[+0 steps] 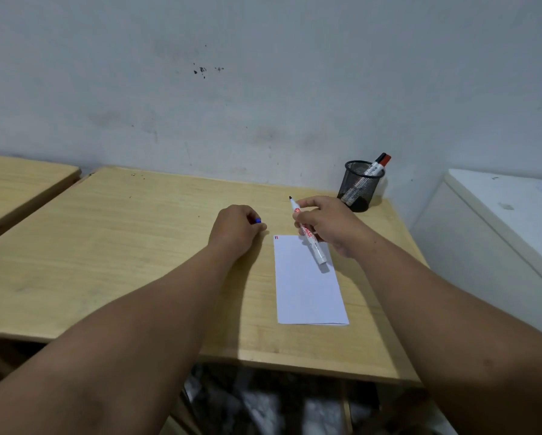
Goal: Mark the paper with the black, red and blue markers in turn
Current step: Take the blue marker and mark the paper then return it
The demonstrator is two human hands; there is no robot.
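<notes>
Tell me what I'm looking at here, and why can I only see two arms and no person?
The camera sits on the person's head and looks down, so you see only their arms and hands. They are at a wooden table by a wall. On it lies a white paper with small black and red marks in its top left corner. The right hand holds an uncapped marker above the paper, tip pointing away. The left hand is closed around something small and blue, probably that marker's cap. At the back stands a black mesh cup with two more markers in it.
</notes>
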